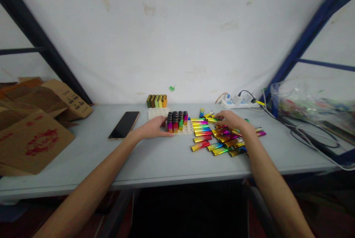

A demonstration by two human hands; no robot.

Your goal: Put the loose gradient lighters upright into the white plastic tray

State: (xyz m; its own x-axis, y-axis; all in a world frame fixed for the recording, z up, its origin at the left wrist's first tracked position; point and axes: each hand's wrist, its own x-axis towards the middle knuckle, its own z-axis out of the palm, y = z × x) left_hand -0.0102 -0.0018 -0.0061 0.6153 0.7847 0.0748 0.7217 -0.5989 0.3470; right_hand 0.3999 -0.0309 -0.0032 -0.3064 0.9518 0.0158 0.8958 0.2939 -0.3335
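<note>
A white holed tray point(188, 130) has several upright shiny lighters point(175, 125) with black tops in its left part; holes show at its right. My left hand point(154, 127) curls round the tray's left end, thumb along the front and fingers behind, gripping it. To the right lies a loose pile of shiny multicoloured lighters point(224, 138), some lined up beside the tray. Over the back of this pile, my right hand point(231, 119) has its thumb and fingers closed about the end of a yellowish lighter point(211, 120). Its palm hides part of the pile.
Behind the tray are another white holed tray point(155, 113) and a block of yellow, green and orange lighters point(156, 101). A phone point(124, 125) lies left, near brown paper bags point(36, 142). At the back right, a power strip point(240, 102) trails cables; a plastic bag point(305, 101) sits beyond.
</note>
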